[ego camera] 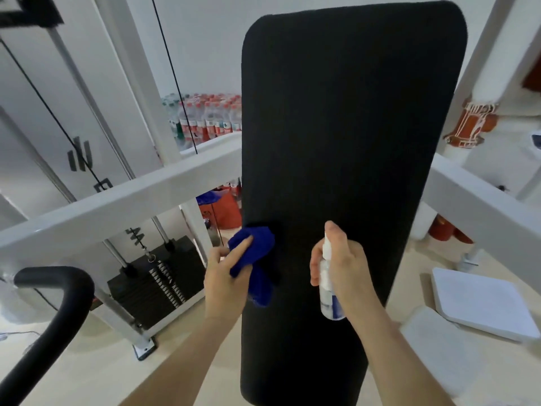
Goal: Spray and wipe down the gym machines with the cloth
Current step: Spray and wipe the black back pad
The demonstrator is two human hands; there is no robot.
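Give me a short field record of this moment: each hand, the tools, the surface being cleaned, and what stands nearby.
left hand: holds the blue cloth against the left edge of the black pad
right hand: grips the spray bottle, one finger atop its nozzle, facing the pad
surface: black pad, flanked by white frame bars
nearby: weight stack at lower left; water bottles behind the frame
spray on pad: cannot tell

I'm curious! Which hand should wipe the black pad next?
Probably left: left hand holds the crumpled blue cloth at the black padded backrest; right hand grips the clear spray bottle.
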